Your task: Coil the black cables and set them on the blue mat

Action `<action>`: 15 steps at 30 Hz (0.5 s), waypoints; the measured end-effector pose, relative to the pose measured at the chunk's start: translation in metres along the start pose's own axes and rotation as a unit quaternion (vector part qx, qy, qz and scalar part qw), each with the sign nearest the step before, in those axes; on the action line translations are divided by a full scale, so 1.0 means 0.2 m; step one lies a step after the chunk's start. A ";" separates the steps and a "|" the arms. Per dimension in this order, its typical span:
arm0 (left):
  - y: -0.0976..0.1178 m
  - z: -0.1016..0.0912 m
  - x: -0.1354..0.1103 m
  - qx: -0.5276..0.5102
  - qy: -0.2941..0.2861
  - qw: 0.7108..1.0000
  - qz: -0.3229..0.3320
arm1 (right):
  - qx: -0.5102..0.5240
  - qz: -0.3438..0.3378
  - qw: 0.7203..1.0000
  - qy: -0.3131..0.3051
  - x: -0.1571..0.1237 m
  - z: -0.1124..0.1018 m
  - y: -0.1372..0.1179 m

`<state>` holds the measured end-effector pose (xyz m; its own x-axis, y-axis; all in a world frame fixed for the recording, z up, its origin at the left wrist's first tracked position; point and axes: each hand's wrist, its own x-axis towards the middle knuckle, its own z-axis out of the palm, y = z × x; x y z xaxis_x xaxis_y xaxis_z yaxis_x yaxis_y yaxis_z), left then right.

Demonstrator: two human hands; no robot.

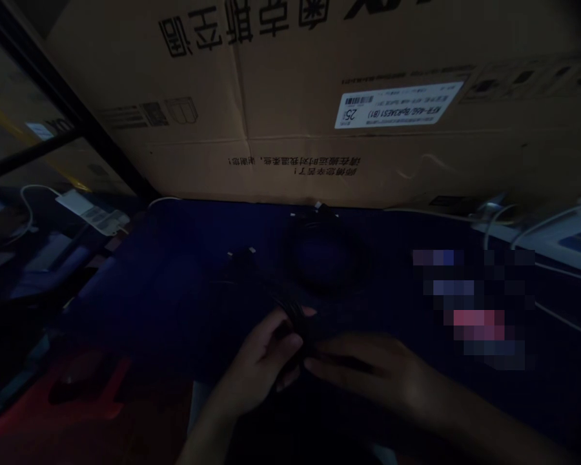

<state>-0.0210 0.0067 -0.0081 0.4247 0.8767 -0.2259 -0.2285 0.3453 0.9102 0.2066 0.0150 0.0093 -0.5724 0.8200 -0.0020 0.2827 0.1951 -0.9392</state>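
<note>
Black cable (pixel 297 316) well apart from carton (pixel 290 84)

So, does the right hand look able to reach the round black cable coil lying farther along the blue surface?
Probably yes. The right hand is at the black cable, and only dark blue surface seems to lie between it and the round black cable coil. The poor light hides small details, though.

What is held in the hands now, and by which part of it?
The left hand holds a thin black cable by a looped section. The right hand reaches it with its fingertips, but the dim light hides any grip.
</note>
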 end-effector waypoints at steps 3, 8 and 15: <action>0.02 0.01 0.00 0.002 0.004 1.000 0.002 | 0.002 -0.048 0.999 -0.019 0.02 -0.02 -0.03; 0.04 0.03 0.00 0.010 0.013 1.000 -0.002 | 0.169 0.002 0.985 -0.035 0.08 -0.02 -0.02; 0.04 0.03 -0.01 0.037 0.015 0.999 -0.016 | 0.304 0.138 0.942 -0.009 0.10 0.04 0.02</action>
<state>-0.0184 0.0053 0.0024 0.4035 0.8759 -0.2645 -0.1495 0.3483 0.9254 0.1904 0.0276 0.0024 -0.5561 0.7837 -0.2767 -0.0674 -0.3743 -0.9248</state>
